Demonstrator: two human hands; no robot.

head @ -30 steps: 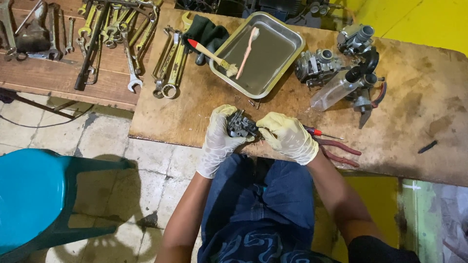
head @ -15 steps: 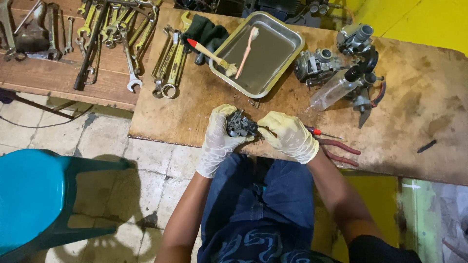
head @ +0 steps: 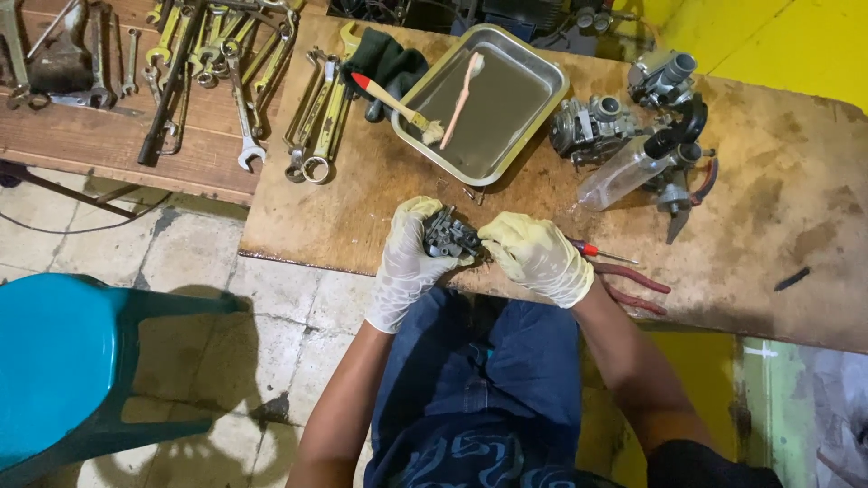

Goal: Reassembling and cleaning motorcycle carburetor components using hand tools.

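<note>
My left hand point(head: 407, 258), in a pale glove, grips a small dark metal carburetor point(head: 449, 239) at the near edge of the wooden table point(head: 787, 226). My right hand point(head: 535, 255), also gloved, presses against the carburetor's right side; what its fingers hold is hidden. A red-handled screwdriver point(head: 597, 252) lies just behind the right hand, and red-handled pliers point(head: 633, 287) lie to its right.
A metal tray point(head: 533, 108) with a toothbrush point(head: 461, 86) and a red-handled paintbrush point(head: 398, 107) stands at the back. Other carburetors point(head: 592, 126) and a clear plastic bottle point(head: 628, 167) sit at back right. Wrenches point(head: 321, 108) lie at left. A teal stool point(head: 63, 370) stands on the floor.
</note>
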